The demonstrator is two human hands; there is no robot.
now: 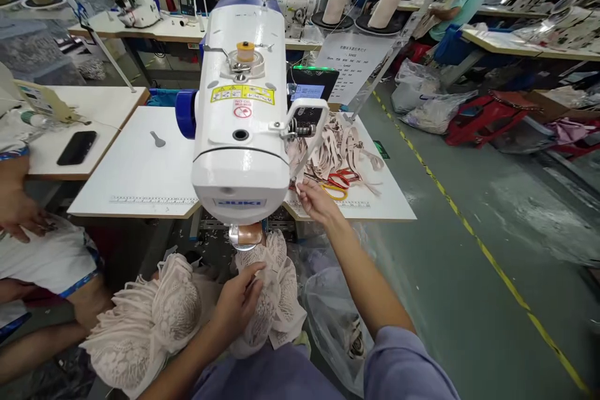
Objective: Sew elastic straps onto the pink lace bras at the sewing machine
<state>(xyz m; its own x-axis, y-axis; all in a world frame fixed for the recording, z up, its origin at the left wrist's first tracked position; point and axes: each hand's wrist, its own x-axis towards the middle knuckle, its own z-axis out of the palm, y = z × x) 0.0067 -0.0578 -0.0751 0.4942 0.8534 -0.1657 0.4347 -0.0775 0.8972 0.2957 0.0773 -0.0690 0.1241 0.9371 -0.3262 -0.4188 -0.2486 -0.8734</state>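
Both hands busy — left hand [240,301] gripping lace garment [274,287], right hand [315,200] pinching strap [300,169]

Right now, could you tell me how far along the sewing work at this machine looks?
Done: a heap of lace pieces lies on the lap. In hand: the left hand presses a lace piece below the sewing machine, while the right hand reaches the straps. Left: many loose straps remain on the table.

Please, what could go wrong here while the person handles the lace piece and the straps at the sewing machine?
The left hand presses the lace piece right under the machine head; fingers may stray near the needle area, hidden here. The right hand reaches into loose straps lying over scissors; it could catch a blade or drag the tangle off the table.
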